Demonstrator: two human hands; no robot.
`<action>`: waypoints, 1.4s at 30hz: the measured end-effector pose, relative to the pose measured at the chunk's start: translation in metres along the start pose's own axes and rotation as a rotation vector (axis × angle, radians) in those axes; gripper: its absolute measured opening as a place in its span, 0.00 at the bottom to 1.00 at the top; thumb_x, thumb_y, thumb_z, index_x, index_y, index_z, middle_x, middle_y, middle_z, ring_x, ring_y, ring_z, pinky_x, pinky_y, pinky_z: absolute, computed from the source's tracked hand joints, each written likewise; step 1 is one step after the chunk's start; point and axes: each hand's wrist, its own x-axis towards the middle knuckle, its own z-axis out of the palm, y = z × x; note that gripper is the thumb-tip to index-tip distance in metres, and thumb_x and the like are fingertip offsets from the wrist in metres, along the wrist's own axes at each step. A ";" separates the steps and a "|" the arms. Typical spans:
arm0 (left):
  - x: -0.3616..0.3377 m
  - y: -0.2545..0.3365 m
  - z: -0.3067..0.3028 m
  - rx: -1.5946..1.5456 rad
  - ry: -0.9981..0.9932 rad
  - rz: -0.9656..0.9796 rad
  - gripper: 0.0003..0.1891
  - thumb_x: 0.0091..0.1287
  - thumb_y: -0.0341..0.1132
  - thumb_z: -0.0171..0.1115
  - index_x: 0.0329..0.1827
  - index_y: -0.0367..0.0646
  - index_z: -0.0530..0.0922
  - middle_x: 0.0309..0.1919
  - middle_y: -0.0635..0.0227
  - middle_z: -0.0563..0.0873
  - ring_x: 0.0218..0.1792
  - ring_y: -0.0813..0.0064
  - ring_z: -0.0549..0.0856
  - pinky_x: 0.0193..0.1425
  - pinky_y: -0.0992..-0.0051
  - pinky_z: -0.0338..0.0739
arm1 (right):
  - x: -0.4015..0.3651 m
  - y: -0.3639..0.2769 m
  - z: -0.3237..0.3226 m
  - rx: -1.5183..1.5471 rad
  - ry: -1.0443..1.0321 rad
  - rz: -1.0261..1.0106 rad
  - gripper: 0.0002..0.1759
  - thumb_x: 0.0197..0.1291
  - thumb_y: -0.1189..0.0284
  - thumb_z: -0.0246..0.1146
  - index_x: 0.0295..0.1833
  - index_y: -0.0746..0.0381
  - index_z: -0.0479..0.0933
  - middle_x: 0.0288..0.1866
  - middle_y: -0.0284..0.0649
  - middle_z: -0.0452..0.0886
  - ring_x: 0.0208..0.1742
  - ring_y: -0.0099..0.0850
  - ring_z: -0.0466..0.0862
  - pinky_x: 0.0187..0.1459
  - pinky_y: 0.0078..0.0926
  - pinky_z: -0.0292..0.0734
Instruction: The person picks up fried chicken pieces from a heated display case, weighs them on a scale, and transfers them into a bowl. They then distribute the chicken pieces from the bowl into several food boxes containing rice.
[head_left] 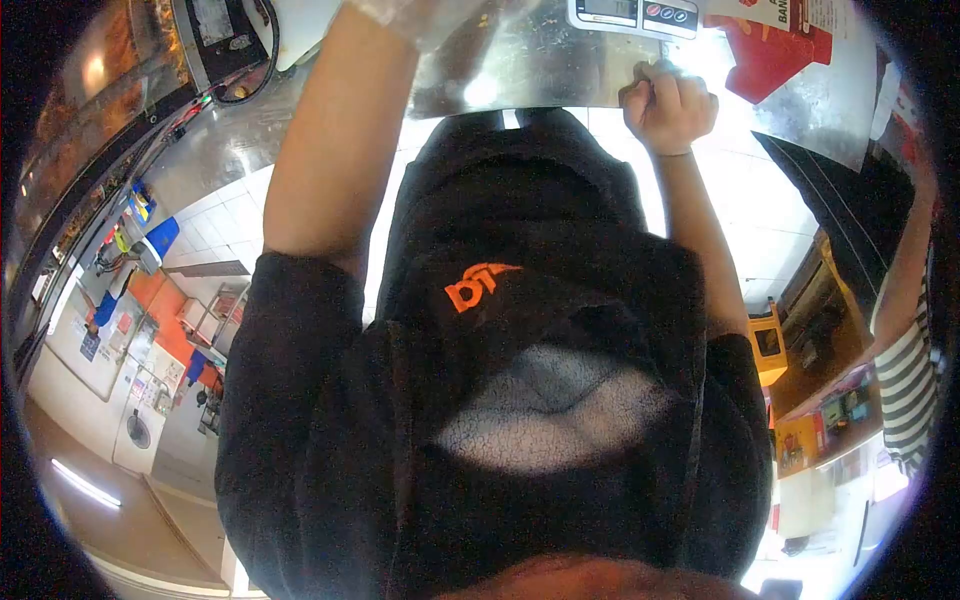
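Note:
My left hand (415,15), in a thin translucent glove, is at the top edge over the metal worktop (535,60). Its fingers are blurred or cut off by the frame, so whether it holds anything is hidden. My right hand (672,110) is bare and closed in a fist at the worktop's near edge, with no object visible in it. Just beyond that fist sits a digital scale (632,14) with a display and round buttons. To its right lies a red and white printed sheet or package (775,55).
At upper left are a dark device (222,30) with a cable and a brown glassy panel (95,70). On the right another person's arm (908,260) and striped clothing (905,400) show close by. A yellow-orange object (767,345) stands at right.

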 end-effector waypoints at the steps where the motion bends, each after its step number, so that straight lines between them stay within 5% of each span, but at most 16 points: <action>1: -0.011 -0.003 -0.005 0.072 0.010 -0.011 0.29 0.69 0.33 0.54 0.72 0.51 0.54 0.72 0.58 0.60 0.62 0.78 0.73 0.62 0.83 0.68 | 0.001 0.000 -0.001 -0.006 -0.009 0.003 0.07 0.41 0.67 0.61 0.30 0.49 0.80 0.28 0.26 0.76 0.28 0.24 0.75 0.30 0.25 0.62; 7: -0.076 -0.022 -0.040 0.279 0.087 -0.085 0.34 0.71 0.37 0.52 0.77 0.53 0.48 0.75 0.58 0.56 0.63 0.78 0.72 0.64 0.84 0.66 | 0.004 -0.008 -0.003 0.029 -0.037 0.071 0.07 0.42 0.67 0.63 0.32 0.50 0.80 0.28 0.28 0.77 0.28 0.28 0.77 0.29 0.27 0.63; 10: -0.131 -0.039 -0.051 -0.321 0.268 -0.252 0.54 0.51 0.56 0.64 0.77 0.55 0.42 0.73 0.55 0.57 0.69 0.64 0.63 0.71 0.64 0.54 | 0.013 -0.015 -0.016 0.190 -0.223 0.320 0.08 0.54 0.68 0.62 0.38 0.59 0.80 0.36 0.39 0.81 0.36 0.34 0.81 0.41 0.35 0.76; 12: -0.166 -0.054 -0.069 -0.712 0.411 -0.298 0.68 0.37 0.69 0.73 0.77 0.55 0.38 0.72 0.53 0.58 0.73 0.55 0.57 0.75 0.50 0.47 | 0.024 -0.024 -0.016 0.583 -0.051 0.521 0.09 0.59 0.72 0.60 0.41 0.66 0.78 0.39 0.46 0.81 0.41 0.36 0.82 0.48 0.34 0.76; 15: -0.215 -0.066 -0.103 -0.212 0.490 -0.374 0.45 0.50 0.38 0.76 0.69 0.33 0.60 0.70 0.51 0.63 0.72 0.53 0.59 0.74 0.60 0.53 | 0.040 -0.042 -0.030 0.595 -0.136 0.454 0.11 0.63 0.72 0.57 0.42 0.70 0.75 0.38 0.46 0.79 0.38 0.33 0.77 0.42 0.32 0.73; 17: -0.240 -0.075 -0.129 -0.037 0.685 -0.338 0.30 0.55 0.23 0.67 0.63 0.41 0.68 0.61 0.56 0.76 0.62 0.59 0.74 0.63 0.63 0.70 | 0.062 -0.077 -0.021 0.664 0.042 0.339 0.10 0.64 0.72 0.56 0.41 0.70 0.73 0.36 0.42 0.77 0.37 0.29 0.75 0.40 0.27 0.72; 20: -0.288 -0.098 -0.172 -0.030 0.811 -0.190 0.08 0.59 0.30 0.64 0.41 0.39 0.79 0.42 0.59 0.83 0.45 0.66 0.81 0.51 0.65 0.75 | 0.100 -0.148 -0.015 0.952 -0.103 0.345 0.08 0.66 0.73 0.57 0.46 0.66 0.71 0.40 0.35 0.72 0.39 0.23 0.72 0.43 0.19 0.68; 23: -0.337 -0.115 -0.189 -0.717 0.803 -0.584 0.14 0.65 0.42 0.62 0.43 0.39 0.79 0.43 0.59 0.82 0.45 0.68 0.81 0.52 0.65 0.74 | 0.163 -0.253 -0.009 1.063 -0.127 0.018 0.07 0.59 0.78 0.59 0.43 0.66 0.73 0.34 0.38 0.74 0.31 0.26 0.73 0.33 0.22 0.69; 26: -0.375 -0.151 -0.192 -0.756 1.077 -0.315 0.25 0.67 0.55 0.57 0.47 0.38 0.78 0.46 0.59 0.82 0.50 0.67 0.79 0.59 0.65 0.70 | 0.223 -0.365 -0.024 1.164 -0.277 -0.385 0.08 0.55 0.81 0.60 0.42 0.67 0.75 0.30 0.43 0.75 0.30 0.31 0.75 0.33 0.25 0.71; 29: -0.425 -0.166 -0.194 -0.670 1.333 -0.441 0.34 0.63 0.65 0.52 0.49 0.37 0.78 0.50 0.57 0.81 0.55 0.65 0.77 0.65 0.65 0.64 | 0.281 -0.487 -0.029 1.198 -0.328 -0.738 0.07 0.54 0.82 0.59 0.40 0.68 0.77 0.33 0.48 0.77 0.31 0.36 0.77 0.34 0.27 0.73; 31: -0.473 -0.189 -0.183 -0.465 1.311 -0.503 0.32 0.65 0.62 0.51 0.49 0.37 0.78 0.52 0.56 0.81 0.59 0.64 0.76 0.69 0.63 0.60 | 0.331 -0.574 -0.031 1.162 -0.415 -0.889 0.16 0.57 0.83 0.56 0.53 0.69 0.73 0.50 0.52 0.78 0.51 0.42 0.81 0.56 0.31 0.73; 33: -0.502 -0.195 -0.177 -0.638 1.486 -0.438 0.27 0.66 0.56 0.52 0.49 0.37 0.78 0.52 0.56 0.81 0.60 0.62 0.75 0.70 0.62 0.59 | 0.367 -0.663 0.006 1.681 -0.753 -0.481 0.30 0.59 0.84 0.55 0.68 0.70 0.59 0.69 0.53 0.65 0.72 0.39 0.64 0.71 0.35 0.58; 35: -0.538 -0.201 -0.168 -0.518 1.556 -0.542 0.23 0.65 0.50 0.52 0.48 0.36 0.79 0.52 0.55 0.82 0.61 0.61 0.75 0.71 0.61 0.59 | 0.414 -0.734 0.017 1.361 -0.577 -0.415 0.37 0.56 0.76 0.59 0.71 0.72 0.54 0.72 0.57 0.60 0.74 0.42 0.59 0.71 0.34 0.58; 36: -0.553 -0.202 -0.163 -0.508 1.597 -0.546 0.24 0.65 0.51 0.52 0.48 0.36 0.79 0.51 0.55 0.82 0.61 0.61 0.75 0.71 0.61 0.59 | 0.432 -0.770 0.049 1.336 -0.426 -0.372 0.31 0.57 0.72 0.61 0.66 0.69 0.64 0.64 0.49 0.71 0.68 0.36 0.69 0.66 0.29 0.63; 38: -0.579 -0.204 -0.153 -0.507 1.665 -0.582 0.25 0.65 0.52 0.53 0.48 0.36 0.78 0.51 0.55 0.82 0.60 0.60 0.75 0.71 0.61 0.58 | 0.462 -0.809 0.074 1.448 -0.748 -0.388 0.25 0.53 0.72 0.65 0.57 0.67 0.73 0.54 0.44 0.78 0.54 0.33 0.77 0.55 0.29 0.71; 42: -0.609 -0.200 -0.147 -0.534 1.801 -0.638 0.21 0.64 0.50 0.54 0.45 0.40 0.79 0.49 0.58 0.83 0.59 0.62 0.76 0.69 0.60 0.58 | 0.452 -0.822 0.095 1.461 -0.757 -0.268 0.23 0.48 0.70 0.71 0.50 0.66 0.77 0.45 0.40 0.81 0.43 0.29 0.79 0.45 0.30 0.74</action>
